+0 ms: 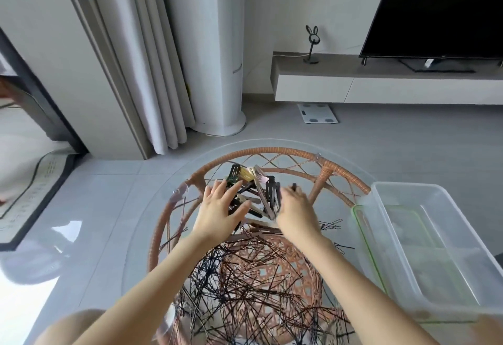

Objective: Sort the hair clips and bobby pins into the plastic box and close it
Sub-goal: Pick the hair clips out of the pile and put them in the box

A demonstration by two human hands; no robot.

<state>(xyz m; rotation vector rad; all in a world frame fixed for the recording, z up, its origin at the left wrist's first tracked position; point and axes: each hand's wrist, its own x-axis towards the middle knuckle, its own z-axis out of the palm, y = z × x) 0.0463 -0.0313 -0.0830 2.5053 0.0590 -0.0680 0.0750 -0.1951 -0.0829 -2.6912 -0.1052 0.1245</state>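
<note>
A heap of hair clips (251,181), black, gold, pink and beige, lies at the far side of a round glass table (152,225) with a rattan frame. My left hand (221,210) rests on the heap's left side with fingers spread over the clips. At the heap's right side my right hand (295,207) curls around several upright dark clips (272,197). A big tangle of black and brown bobby pins (253,287) covers the near half of the table. The clear plastic box (424,252) stands open and empty at the right, over its green-rimmed lid (366,238).
A few stray bobby pins (333,223) lie between the heap and the box. Beyond the table are a grey tiled floor, curtains (152,72), a white column unit (215,72), a bathroom scale (317,113) and a TV bench (381,83) with a television.
</note>
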